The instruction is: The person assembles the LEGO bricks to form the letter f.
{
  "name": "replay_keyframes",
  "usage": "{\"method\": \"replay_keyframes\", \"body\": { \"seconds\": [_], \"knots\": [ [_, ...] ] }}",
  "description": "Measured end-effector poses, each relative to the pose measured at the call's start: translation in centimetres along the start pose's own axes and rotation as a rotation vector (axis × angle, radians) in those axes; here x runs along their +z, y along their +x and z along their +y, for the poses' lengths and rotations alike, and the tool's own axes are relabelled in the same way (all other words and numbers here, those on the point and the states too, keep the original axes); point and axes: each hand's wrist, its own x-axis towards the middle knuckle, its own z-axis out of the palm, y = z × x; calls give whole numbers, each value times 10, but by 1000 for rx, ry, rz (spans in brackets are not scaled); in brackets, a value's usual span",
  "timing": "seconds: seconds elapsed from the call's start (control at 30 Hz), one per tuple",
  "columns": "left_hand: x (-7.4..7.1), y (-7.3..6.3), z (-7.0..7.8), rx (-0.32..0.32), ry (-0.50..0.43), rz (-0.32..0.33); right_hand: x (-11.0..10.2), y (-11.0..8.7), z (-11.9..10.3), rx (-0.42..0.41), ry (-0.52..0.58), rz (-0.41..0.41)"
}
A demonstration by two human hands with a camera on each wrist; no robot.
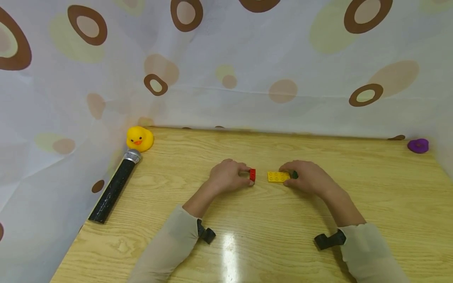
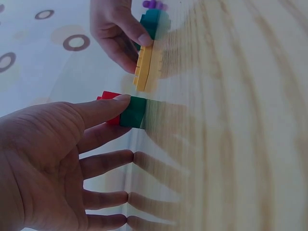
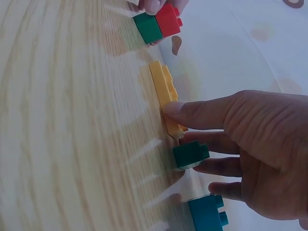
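L hand (image 1: 228,176), partly spread, pinches red brick (image 1: 253,174) atop green brick (image 2: 133,114); R hand (image 1: 308,177) pinches yellow brick (image 1: 276,177) @ R end.

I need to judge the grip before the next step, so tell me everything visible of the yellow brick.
The yellow brick is a low, oblong block that looks like shiny plastic, with round studs on top in two rows; fingers hide part of one end, so the full stud count is unclear. It appears to lie flat, studs up, on the wooden table. The right hand pinches its long sides near that end; the other end points toward the red brick, across a gap.
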Motion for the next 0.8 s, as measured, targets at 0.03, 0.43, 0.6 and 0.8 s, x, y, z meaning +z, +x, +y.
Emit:
{"method": "replay_keyframes", "body": {
  "seconds": [0.03, 0.43, 0.6, 0.8],
  "knots": [
    [0, 0, 0, 0, 0, -2, 0, 0, -1, 1, 0, -1],
    [2, 1, -3, 42, -34, 13, 0, 0, -4, 0, -11, 3],
    [2, 0, -3, 39, -49, -4, 2, -1, -3, -4, -12, 14],
    [-3, 2, -2, 33, -110, -25, 2, 0, -2, 6, -14, 22]
  ]
}}
